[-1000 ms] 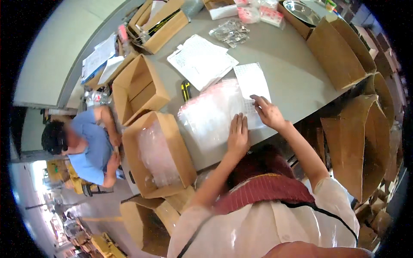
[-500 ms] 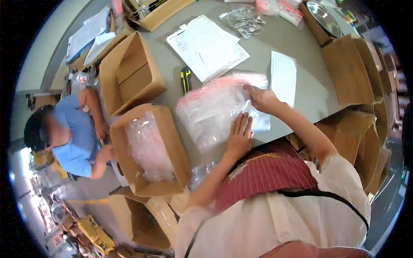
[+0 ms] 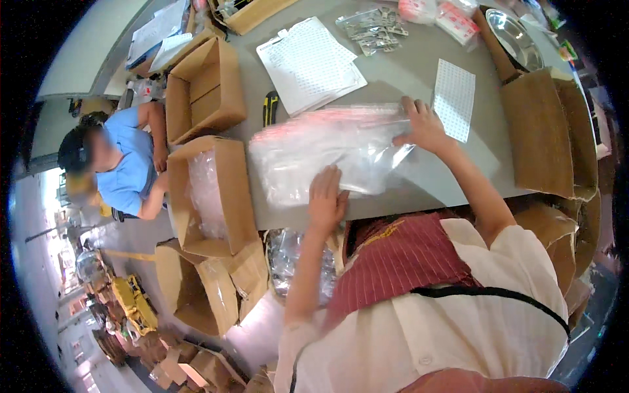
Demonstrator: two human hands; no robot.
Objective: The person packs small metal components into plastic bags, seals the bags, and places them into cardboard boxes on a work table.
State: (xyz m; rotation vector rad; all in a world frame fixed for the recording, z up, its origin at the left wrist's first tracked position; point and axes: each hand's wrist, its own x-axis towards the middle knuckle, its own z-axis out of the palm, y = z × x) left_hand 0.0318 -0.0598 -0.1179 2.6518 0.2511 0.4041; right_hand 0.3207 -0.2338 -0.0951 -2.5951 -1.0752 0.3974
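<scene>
A fanned stack of clear plastic bags (image 3: 308,157) with reddish-pink top edges lies along the near side of the table. My left hand (image 3: 327,200) rests on the stack's near edge, its fingers stretched out and the thumb apart. At the right end of the stack is my right hand (image 3: 424,128), thumb spread away from the fingers, touching the bags. Beneath it a loose clear corner sticks up a little. A black and yellow utility knife (image 3: 270,108) lies just beyond the stack, and a white printed sheet (image 3: 453,98) lies right of my right hand.
Clipped papers (image 3: 308,65) and bagged metal parts (image 3: 375,29) lie farther back. Left stand a carton holding clear bags (image 3: 239,203) and another carton (image 3: 226,95). A cardboard box (image 3: 537,131) and a metal bowl (image 3: 517,39) are right. A person in blue (image 3: 128,170) sits left.
My right hand has moved from the stack's far edge to its right end, its thumb and fingers now wider apart. My left hand has shifted left along the near edge. The view has shifted.
</scene>
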